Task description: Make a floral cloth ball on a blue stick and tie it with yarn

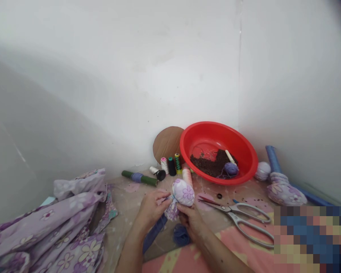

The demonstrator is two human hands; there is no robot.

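Observation:
A stuffed bundle of lilac floral cloth (184,191) is held above the table, its neck bound with bluish yarn and its gathered tail hanging below. My right hand (191,219) is closed around the bundle from below and the right. At the neck, my left hand (151,208) pinches with thumb and fingers, and a bit of bluish yarn shows there. Beneath the hands lie a blue wrapped tube (155,232), partly covered by my left hand, and a blue ball of yarn (182,236) beside my right wrist.
Large scissors (234,210) lie open on the right. Behind stands a red basin (251,167) with dark soil and purple yarn. Several thread spools (171,167) and a green tube (140,178) are at the back. Floral cloth (65,223) is heaped left; another bundle (285,191) lies right.

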